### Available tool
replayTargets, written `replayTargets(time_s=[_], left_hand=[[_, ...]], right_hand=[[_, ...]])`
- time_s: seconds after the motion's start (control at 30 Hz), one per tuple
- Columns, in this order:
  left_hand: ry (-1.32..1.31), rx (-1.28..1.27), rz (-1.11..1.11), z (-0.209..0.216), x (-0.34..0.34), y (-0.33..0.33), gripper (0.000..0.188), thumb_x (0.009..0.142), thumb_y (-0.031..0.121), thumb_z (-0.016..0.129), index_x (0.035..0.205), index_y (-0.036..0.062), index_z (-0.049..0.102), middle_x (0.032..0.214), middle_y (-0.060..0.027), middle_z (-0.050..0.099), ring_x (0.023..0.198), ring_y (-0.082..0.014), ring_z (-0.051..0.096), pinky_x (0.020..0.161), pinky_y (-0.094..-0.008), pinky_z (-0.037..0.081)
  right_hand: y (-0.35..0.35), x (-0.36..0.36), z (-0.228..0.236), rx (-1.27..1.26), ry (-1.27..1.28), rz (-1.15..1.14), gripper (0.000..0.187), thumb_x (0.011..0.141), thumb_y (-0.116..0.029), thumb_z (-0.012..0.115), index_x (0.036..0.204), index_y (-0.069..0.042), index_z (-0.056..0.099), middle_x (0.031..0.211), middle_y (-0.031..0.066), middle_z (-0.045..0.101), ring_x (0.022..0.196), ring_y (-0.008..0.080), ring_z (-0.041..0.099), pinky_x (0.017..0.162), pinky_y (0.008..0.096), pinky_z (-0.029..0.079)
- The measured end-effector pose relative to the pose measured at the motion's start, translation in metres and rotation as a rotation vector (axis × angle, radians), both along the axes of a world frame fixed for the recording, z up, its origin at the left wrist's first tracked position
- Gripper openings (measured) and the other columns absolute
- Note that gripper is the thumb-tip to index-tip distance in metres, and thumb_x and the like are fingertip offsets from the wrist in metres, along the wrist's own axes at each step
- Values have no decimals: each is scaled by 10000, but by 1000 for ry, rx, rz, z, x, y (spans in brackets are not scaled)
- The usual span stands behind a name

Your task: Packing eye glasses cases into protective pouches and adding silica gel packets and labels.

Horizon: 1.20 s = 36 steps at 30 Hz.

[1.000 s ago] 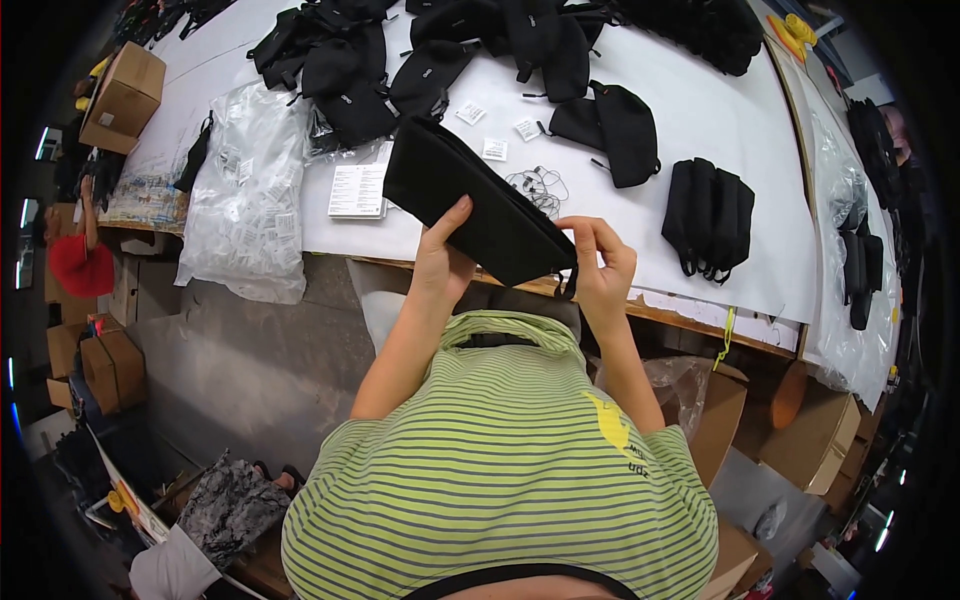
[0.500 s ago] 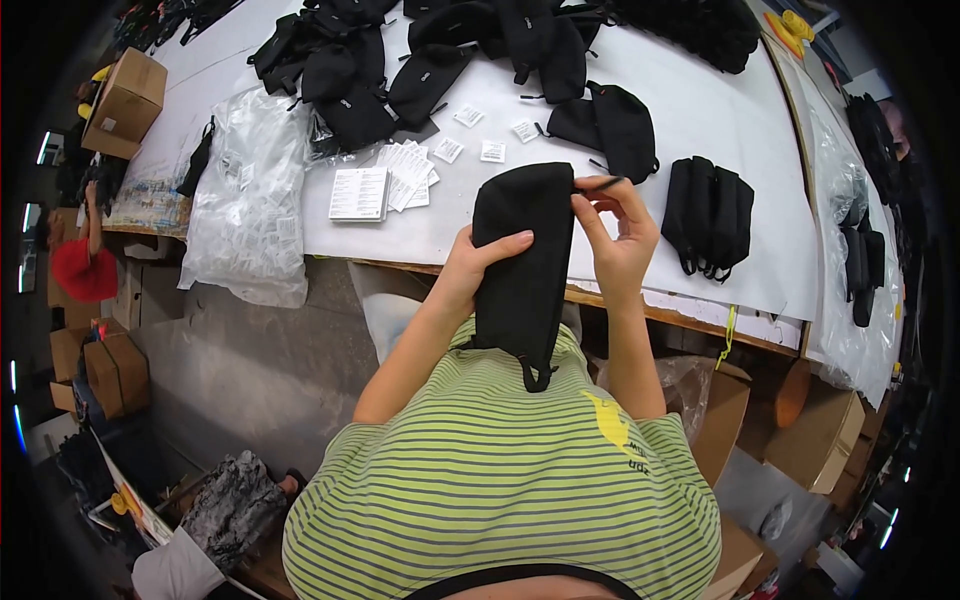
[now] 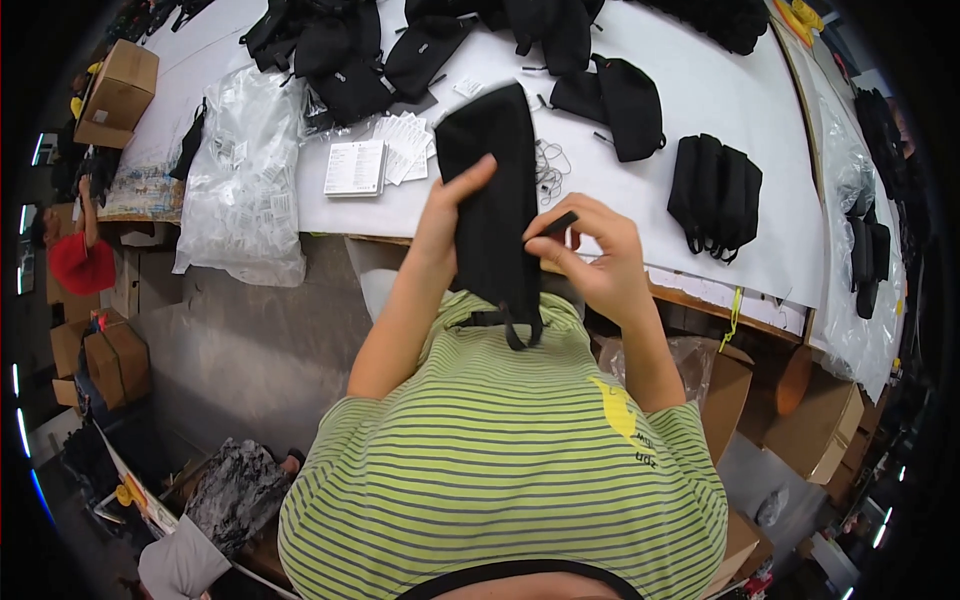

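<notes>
A black fabric pouch (image 3: 490,190) stands nearly upright in front of my shirt, its looped end toward me. My left hand (image 3: 447,215) grips it from the left, thumb across the front. At its right edge, my right hand (image 3: 597,258) pinches a black zipper pull (image 3: 560,224), fingers closed. Thin looped cords (image 3: 549,172) lie on the table just beyond the pouch. A stack of white printed cards (image 3: 354,168) sits to the left, with more cards (image 3: 402,148) fanned beside it. A small white packet (image 3: 467,87) shows past the pouch's upper left.
Many black pouches (image 3: 345,60) are heaped at the back of the white table (image 3: 710,90). Several more pouches (image 3: 714,195) stand together on the right. A clear plastic bag (image 3: 243,180) hangs over the front edge. Cardboard boxes (image 3: 830,430) lie below right; a person in red (image 3: 82,262) is far left.
My right hand has moved down along the pouch's right edge with the zipper pull. The pouch has shifted left and up, uncovering the cords and hiding some white packets.
</notes>
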<state>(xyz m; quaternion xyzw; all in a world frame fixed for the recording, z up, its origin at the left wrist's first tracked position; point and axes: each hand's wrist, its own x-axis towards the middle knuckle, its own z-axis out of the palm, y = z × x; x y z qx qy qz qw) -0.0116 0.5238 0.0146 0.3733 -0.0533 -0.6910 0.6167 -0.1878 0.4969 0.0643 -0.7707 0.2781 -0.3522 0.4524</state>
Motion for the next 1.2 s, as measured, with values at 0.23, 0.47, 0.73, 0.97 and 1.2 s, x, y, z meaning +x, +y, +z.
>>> replayTargets(time_s=[0.23, 0.47, 0.73, 0.97, 1.2], left_hand=[[149, -53, 15, -1, 18, -10, 215, 860, 199, 616, 947, 4, 640, 845, -84, 677, 690, -156, 662, 618, -253, 551], [58, -50, 15, -3, 17, -9, 226, 835, 164, 644, 994, 6, 620, 846, -80, 670, 684, -154, 659, 615, -253, 550], [22, 23, -65, -4, 18, -11, 238, 810, 177, 677, 969, 8, 622, 824, -75, 670, 651, -140, 653, 566, -242, 541], [-32, -25, -35, -4, 18, -9, 195, 824, 152, 659, 969, 27, 619, 816, -64, 665, 651, -138, 650, 573, -248, 547], [-20, -39, -34, -8, 25, -8, 200, 840, 172, 643, 961, 14, 624, 801, -69, 663, 634, -136, 645, 559, -244, 544]], right_hand=[[13, 6, -1, 120, 22, 71, 84, 764, -82, 695, 805, -26, 648, 647, 22, 508, 531, 91, 430, 473, 225, 329], [14, 5, 0, 87, 57, 85, 82, 749, -82, 698, 775, -28, 641, 639, 26, 506, 523, 114, 424, 474, 243, 333], [13, 6, 6, 126, 126, 141, 113, 746, -119, 702, 756, -31, 632, 606, 22, 477, 515, 128, 405, 473, 257, 324], [20, 10, 2, 181, 117, 123, 108, 750, -126, 706, 782, -41, 646, 621, 22, 480, 510, 118, 382, 473, 258, 299], [21, 23, 0, -220, -84, -3, 128, 692, -66, 727, 771, -58, 626, 667, 14, 531, 566, 156, 473, 502, 267, 379]])
